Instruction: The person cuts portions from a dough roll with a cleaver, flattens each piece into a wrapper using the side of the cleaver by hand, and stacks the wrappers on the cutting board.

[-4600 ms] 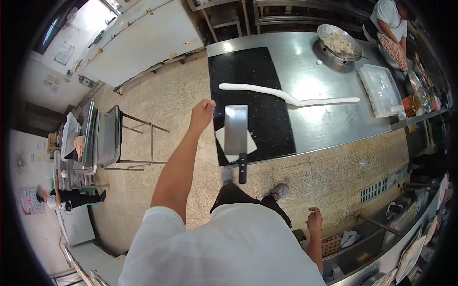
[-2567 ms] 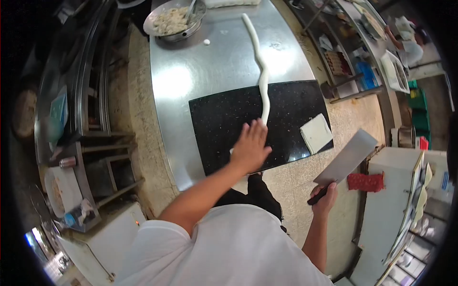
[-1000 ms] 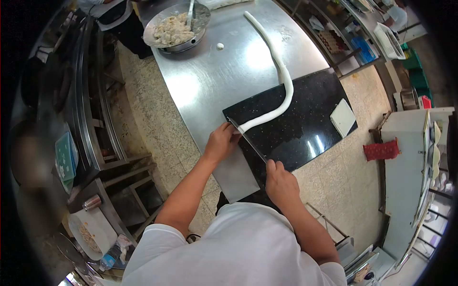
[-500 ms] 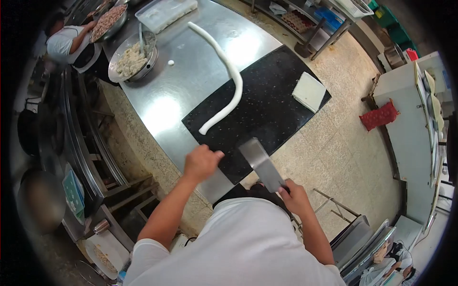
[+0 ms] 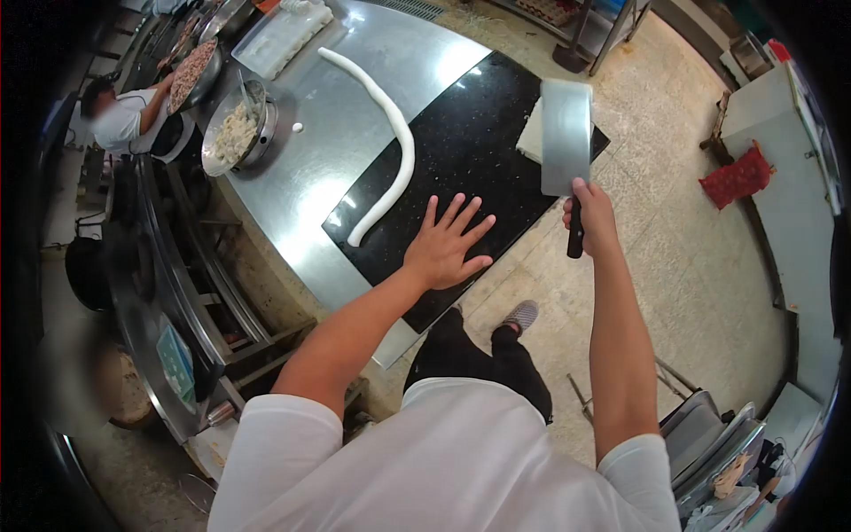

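My left hand (image 5: pixel 446 244) is spread with fingers apart over the black stone slab (image 5: pixel 479 133); whether the palm touches the slab I cannot tell. My right hand (image 5: pixel 594 220) grips the black handle of a cleaver (image 5: pixel 566 137) with a broad metal blade. The blade covers much of a folded white cloth (image 5: pixel 530 133) at the slab's right corner. To the left of my left hand, a long rope of white dough (image 5: pixel 403 151) curves from the steel tabletop onto the slab.
On the steel table (image 5: pixel 301 195) stand a bowl of pale filling (image 5: pixel 232 133), a dough bit (image 5: pixel 298 128) and a plastic tray (image 5: pixel 279 40). Another person (image 5: pixel 128 115) is beside a bowl of minced meat (image 5: pixel 195 75). A red net sack (image 5: pixel 737 176) lies on the right.
My right hand has raised the cleaver forward and right, over the white cloth. My left hand has moved right over the slab and its fingers have spread. The view has shifted.
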The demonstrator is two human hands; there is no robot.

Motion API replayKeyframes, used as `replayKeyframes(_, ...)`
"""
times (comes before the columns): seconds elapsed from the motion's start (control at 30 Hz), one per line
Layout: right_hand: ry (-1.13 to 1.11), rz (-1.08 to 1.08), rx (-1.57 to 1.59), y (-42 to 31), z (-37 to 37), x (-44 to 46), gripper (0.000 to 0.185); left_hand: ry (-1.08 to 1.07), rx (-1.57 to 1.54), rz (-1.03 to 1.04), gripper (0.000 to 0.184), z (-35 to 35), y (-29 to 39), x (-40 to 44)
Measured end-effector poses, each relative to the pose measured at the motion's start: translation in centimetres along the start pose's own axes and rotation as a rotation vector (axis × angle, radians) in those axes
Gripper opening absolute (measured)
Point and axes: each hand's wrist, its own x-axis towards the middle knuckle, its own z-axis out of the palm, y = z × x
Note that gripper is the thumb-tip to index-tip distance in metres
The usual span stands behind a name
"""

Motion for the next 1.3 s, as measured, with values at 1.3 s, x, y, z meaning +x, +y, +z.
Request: replayKeyframes(1.3, -0.503, 0.255, -0.983, 3.2, 7.7, -10.6, 0.060, -0.041, -0.054, 0.623, 0.072, -0.4, -4.4, 4.4)
